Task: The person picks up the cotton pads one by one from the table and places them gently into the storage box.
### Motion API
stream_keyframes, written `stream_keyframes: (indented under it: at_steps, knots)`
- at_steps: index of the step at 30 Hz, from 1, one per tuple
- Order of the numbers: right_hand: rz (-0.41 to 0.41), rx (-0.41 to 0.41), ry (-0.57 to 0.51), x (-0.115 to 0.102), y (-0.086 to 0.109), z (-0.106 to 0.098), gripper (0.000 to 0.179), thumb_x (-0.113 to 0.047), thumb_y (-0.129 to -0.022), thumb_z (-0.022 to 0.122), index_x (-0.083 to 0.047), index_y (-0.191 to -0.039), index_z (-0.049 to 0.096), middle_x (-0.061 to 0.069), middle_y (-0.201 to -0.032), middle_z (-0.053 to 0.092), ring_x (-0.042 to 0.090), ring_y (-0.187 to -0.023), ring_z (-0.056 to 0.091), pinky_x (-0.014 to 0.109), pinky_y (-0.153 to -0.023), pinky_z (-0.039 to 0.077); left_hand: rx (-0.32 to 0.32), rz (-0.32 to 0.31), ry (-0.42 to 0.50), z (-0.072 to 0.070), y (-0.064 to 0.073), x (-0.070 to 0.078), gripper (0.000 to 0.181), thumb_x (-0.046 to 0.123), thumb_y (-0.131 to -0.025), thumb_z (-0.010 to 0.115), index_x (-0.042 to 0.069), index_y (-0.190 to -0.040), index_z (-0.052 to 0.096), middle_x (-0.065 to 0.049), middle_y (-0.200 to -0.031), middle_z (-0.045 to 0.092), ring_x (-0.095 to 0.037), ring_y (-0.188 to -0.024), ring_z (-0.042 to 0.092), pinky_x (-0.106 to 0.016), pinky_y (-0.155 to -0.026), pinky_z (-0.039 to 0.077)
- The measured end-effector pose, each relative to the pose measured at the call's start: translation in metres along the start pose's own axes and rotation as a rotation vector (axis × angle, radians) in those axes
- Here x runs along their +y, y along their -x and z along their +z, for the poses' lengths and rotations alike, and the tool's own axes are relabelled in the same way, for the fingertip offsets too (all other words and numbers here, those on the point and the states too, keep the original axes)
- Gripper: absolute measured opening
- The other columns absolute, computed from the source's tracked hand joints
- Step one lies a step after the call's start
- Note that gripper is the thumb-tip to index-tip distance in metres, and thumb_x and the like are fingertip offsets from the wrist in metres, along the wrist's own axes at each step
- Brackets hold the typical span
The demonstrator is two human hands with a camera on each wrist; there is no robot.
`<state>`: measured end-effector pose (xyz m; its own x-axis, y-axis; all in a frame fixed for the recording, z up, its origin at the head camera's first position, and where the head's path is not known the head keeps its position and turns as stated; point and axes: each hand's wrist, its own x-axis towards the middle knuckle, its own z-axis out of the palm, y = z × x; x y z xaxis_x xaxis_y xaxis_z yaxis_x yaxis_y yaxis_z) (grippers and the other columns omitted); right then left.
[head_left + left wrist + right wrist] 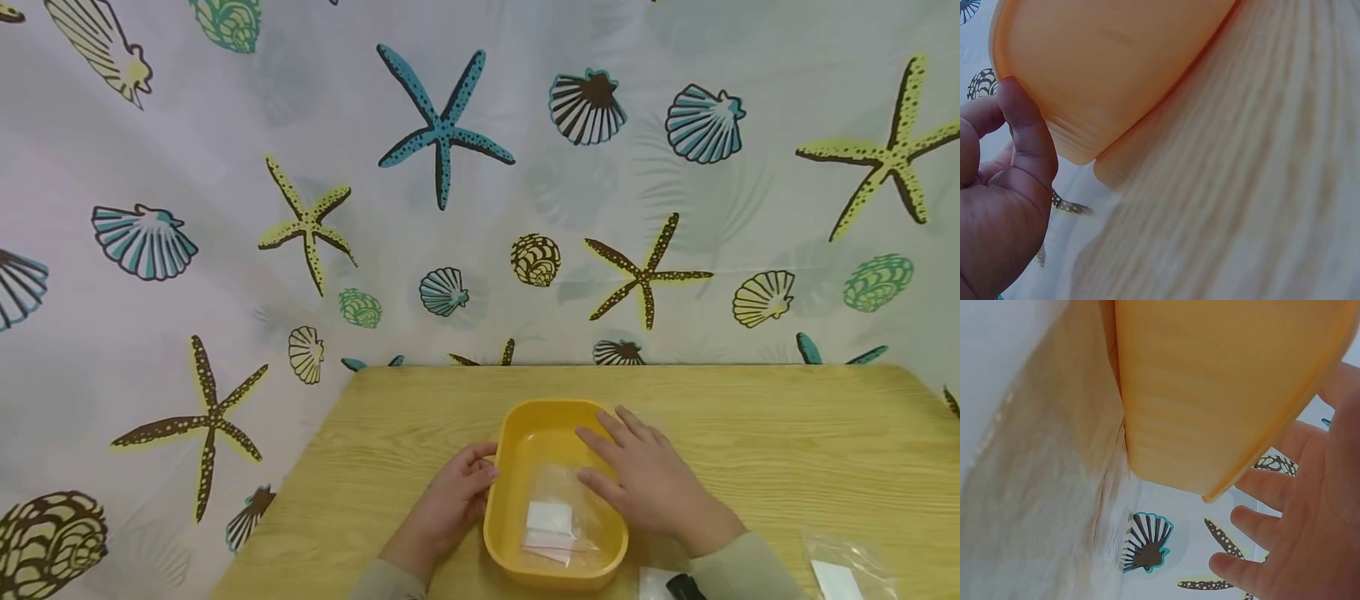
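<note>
Zip bag (551,518) already lies in the yellow tray (551,433) on the tabletop (420,400); a clear bag (840,577) and white packet (655,583) remain outside. Left hand's grip (453,493) pinches its rim; right hand (651,479), fingers splayed opposite, holds nothing.

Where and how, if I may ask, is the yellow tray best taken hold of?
Probably by the long side rims of the tray, left hand from the left and right hand from the right: it is open-topped and longer front to back, so opposite rims should balance it and leave the bag inside alone.
</note>
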<state>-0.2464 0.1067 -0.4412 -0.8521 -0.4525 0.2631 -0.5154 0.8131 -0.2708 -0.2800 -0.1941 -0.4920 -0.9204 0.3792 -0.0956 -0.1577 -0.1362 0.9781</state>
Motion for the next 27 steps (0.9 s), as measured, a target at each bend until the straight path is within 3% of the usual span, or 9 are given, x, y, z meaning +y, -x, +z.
stream_keyframes:
  at_steps: [5, 17, 27]
  knots:
    - [-0.001, -0.017, -0.025, 0.000, 0.001, 0.001, 0.059, -0.050, -0.104, 0.050, -0.018, -0.153, 0.047, 0.016, -0.161, 0.033, 0.044, -0.147, 0.024, 0.069, -0.108, 0.030, -0.025, -0.023, -0.002, 0.000, 0.000, -0.002, 0.048, 0.009, -0.103, 0.056, -0.004, -0.146, 0.038, -0.011, -0.104, 0.056, -0.015, -0.081, 0.060, -0.027, -0.069, 0.056]
    - [-0.001, 0.016, -0.035, 0.001, -0.001, 0.003, 0.059, -0.050, -0.103, 0.051, -0.018, -0.153, 0.047, 0.015, -0.161, 0.032, 0.043, -0.147, 0.025, 0.068, -0.108, 0.031, -0.007, -0.012, 0.011, -0.008, 0.005, -0.003, 0.046, 0.009, -0.103, 0.057, -0.003, -0.144, 0.040, -0.011, -0.104, 0.056, -0.017, -0.084, 0.060, -0.029, -0.072, 0.057]
    - [0.032, 0.055, -0.021, 0.018, -0.001, -0.006, 0.060, -0.051, -0.103, 0.051, -0.020, -0.154, 0.046, 0.015, -0.161, 0.031, 0.043, -0.147, 0.024, 0.069, -0.107, 0.030, -0.010, -0.004, -0.021, -0.003, -0.003, 0.001, 0.048, 0.012, -0.104, 0.057, -0.003, -0.146, 0.039, -0.010, -0.104, 0.056, -0.014, -0.079, 0.059, -0.027, -0.069, 0.056]
